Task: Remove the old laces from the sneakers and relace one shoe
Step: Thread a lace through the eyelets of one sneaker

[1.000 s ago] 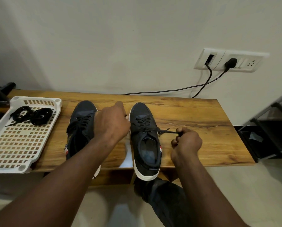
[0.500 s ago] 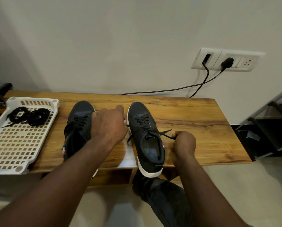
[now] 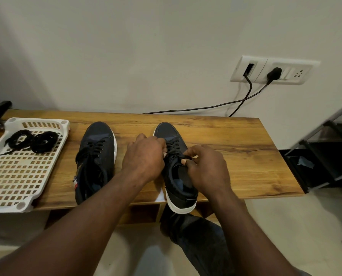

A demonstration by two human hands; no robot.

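Moved since earlier frame: right hand (image 3: 207, 168) in from 3 o'clock of right sneaker (image 3: 177, 170) onto its eyelets, pinching black lace (image 3: 183, 156). Left hand (image 3: 144, 156) shifted onto same lacing, fingers curled; hold unclear. Left sneaker (image 3: 95, 160) unchanged, laced, at 9 o'clock. Spare laces (image 3: 32, 141) in white tray (image 3: 17, 176).

Matt dark cloth sneakers (image 3: 98, 154) on a glossy wood-grain table (image 3: 235, 148).

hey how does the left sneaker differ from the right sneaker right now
The left sneaker lies untouched, its lace ends trailing loose; the right sneaker has the left hand and right hand at its lace. The right sneaker's heel overhangs the table edge more clearly. Both are dark with white soles and are still laced.
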